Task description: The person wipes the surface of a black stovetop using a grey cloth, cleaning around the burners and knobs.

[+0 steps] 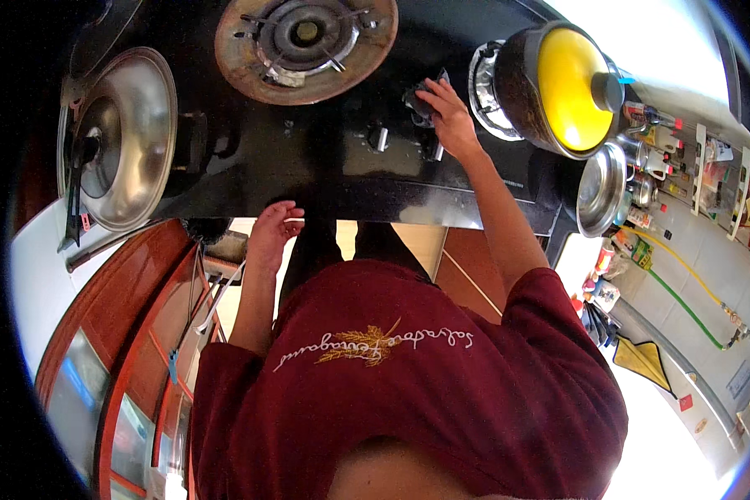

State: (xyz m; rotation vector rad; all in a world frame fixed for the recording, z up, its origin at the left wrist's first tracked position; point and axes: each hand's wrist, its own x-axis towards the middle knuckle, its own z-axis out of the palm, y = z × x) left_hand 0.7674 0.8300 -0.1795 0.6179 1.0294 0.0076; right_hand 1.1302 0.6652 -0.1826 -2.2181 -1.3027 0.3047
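My right hand [447,110] presses a dark, crumpled cloth [417,102] onto the glossy black cooktop [325,158], between the two burners. Its fingers close over the cloth and partly hide it. Just below the hand are two silver control knobs, the left knob [378,138] in plain view and the right knob [436,150] by my wrist. My left hand [273,229] hangs at the cooktop's front edge, fingers loosely bent and apart, with nothing in them. Whether it touches the edge I cannot tell.
A large rusty burner [307,37] lies at the back. To its left leans a big steel lid [142,137]. On the right burner stands a dark pot with a yellow lid [571,87], close to my right hand. Beyond it are a steel bowl [602,190] and several bottles [654,137].
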